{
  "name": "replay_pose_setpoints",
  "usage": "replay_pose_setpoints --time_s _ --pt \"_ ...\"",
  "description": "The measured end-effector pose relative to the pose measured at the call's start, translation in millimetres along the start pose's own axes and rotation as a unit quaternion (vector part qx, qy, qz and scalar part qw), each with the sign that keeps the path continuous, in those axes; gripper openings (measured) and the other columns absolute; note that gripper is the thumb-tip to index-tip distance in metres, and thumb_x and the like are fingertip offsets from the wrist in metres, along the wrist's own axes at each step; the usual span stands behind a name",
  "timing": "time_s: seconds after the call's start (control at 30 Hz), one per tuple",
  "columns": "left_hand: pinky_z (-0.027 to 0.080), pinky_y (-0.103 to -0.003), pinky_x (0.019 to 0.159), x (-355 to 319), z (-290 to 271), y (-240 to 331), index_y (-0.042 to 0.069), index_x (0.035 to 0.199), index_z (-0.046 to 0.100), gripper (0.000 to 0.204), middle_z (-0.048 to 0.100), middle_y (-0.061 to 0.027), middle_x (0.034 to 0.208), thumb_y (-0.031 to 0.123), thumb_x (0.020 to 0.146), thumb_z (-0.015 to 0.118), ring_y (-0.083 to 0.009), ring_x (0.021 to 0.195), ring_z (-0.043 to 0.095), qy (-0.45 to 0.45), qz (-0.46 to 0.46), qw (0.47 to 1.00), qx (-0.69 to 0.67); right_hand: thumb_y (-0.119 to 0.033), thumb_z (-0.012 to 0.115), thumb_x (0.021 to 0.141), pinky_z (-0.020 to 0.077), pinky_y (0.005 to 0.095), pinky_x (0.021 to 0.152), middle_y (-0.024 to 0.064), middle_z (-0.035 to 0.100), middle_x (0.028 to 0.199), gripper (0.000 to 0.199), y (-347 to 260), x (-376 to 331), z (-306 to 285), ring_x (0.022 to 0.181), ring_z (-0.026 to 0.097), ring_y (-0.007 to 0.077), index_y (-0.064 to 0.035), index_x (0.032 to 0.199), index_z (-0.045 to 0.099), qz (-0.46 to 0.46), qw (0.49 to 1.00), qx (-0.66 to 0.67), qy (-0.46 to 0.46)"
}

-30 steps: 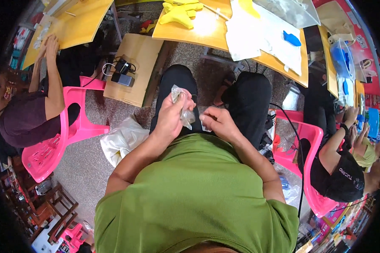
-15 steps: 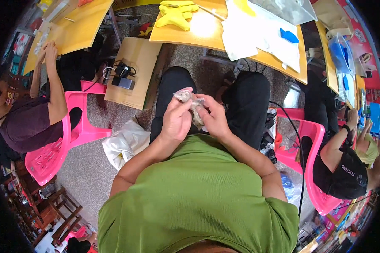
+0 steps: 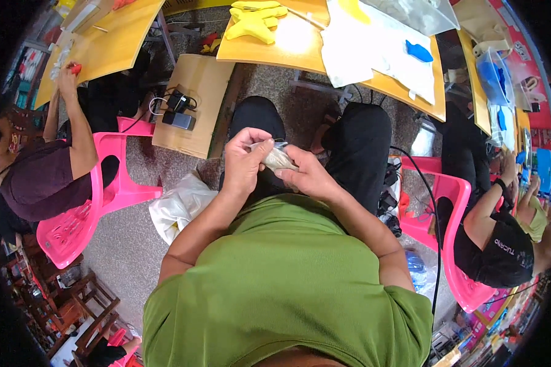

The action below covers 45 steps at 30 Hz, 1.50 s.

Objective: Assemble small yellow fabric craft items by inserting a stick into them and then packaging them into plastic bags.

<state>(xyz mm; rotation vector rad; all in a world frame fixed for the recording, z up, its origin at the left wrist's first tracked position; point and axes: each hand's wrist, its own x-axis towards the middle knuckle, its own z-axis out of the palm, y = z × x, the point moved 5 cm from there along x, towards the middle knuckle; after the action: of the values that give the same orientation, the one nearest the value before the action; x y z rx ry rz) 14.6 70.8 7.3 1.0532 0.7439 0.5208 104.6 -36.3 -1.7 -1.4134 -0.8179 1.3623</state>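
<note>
My left hand [image 3: 245,160] and my right hand [image 3: 307,176] meet over my lap and both grip a small clear plastic bag [image 3: 278,158] with something pale inside. The bag is bunched into a narrow roll between the fingers. My left thumb and fingers pinch its upper left end, and my right hand holds its lower right end. Below the hands are my black trousers [image 3: 366,142] and green shirt [image 3: 288,275].
A wooden table [image 3: 300,40] ahead carries yellow foam shapes [image 3: 254,18], white sheets and a blue piece [image 3: 419,51]. A cardboard sheet with a charger [image 3: 179,113] lies to the left. People sit on pink chairs [image 3: 79,220] on both sides. A white bag [image 3: 179,207] lies on the floor.
The bag was spread loosely in my left hand a second ago. Both hands have since come together and rolled it into a tight bundle.
</note>
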Motion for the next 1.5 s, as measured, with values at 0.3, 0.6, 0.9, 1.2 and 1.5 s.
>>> replay_pose_setpoints --time_s 0.3,0.6,0.9,1.2,1.5 --pt "0.037 -0.017 0.043 -1 -1 -5 0.005 0.089 0.059 0.008 0.058 0.0007 0.074 0.009 0.083 0.064 -0.0046 0.056 0.051 -0.022 -0.031 0.999 -0.034 -0.018 0.071 0.07 0.0496 0.0441 0.063 0.017 0.059 0.097 0.061 -20 -12 11 0.081 0.061 0.0358 -0.0061 0.122 0.041 -0.163 0.87 -0.45 0.121" --pt "0.045 -0.028 0.08 -5 5 23 0.006 0.119 0.052 0.055 0.054 -0.0053 0.114 0.015 0.07 0.076 -0.0122 0.098 0.052 -0.2 0.061 0.973 0.093 -0.007 0.054 0.084 0.0402 0.0221 0.047 -0.0001 0.055 0.066 0.003 -16 -11 -1 0.053 0.05 0.0075 -0.0067 0.087 0.054 0.059 0.987 0.12 -0.086" --pt "0.038 -0.043 0.09 -32 57 56 0.004 0.128 0.041 0.069 0.05 -0.0146 0.107 0.02 0.069 0.073 -0.0314 0.104 0.051 -0.381 0.304 0.687 0.539 -0.008 0.054 0.083 0.0414 0.0221 0.043 0.0006 0.057 0.067 0.01 -12 -16 -2 0.05 0.052 0.0079 -0.0035 0.09 0.059 0.072 0.985 0.09 -0.127" --pt "0.046 -0.045 0.073 -28 35 18 0.001 0.112 0.051 0.036 0.057 -0.019 0.096 0.01 0.079 0.06 -0.0374 0.089 0.057 -0.35 0.161 0.737 0.555 -0.01 0.063 0.078 0.0445 0.022 0.046 0.0008 0.057 0.072 0.019 5 -31 -13 0.054 0.053 0.0073 -0.0039 0.095 0.06 0.069 0.993 0.055 -0.074" --pt "0.047 -0.041 0.074 -33 27 26 0.003 0.107 0.055 0.031 0.06 -0.016 0.096 0.016 0.08 0.064 -0.0352 0.09 0.059 -0.312 0.17 0.795 0.492 -0.001 0.063 0.076 0.0459 0.0224 0.054 0.002 0.059 0.087 0.027 -6 -35 -27 0.065 0.054 0.0068 -0.0031 0.103 0.059 -0.01 0.998 0.049 0.042"
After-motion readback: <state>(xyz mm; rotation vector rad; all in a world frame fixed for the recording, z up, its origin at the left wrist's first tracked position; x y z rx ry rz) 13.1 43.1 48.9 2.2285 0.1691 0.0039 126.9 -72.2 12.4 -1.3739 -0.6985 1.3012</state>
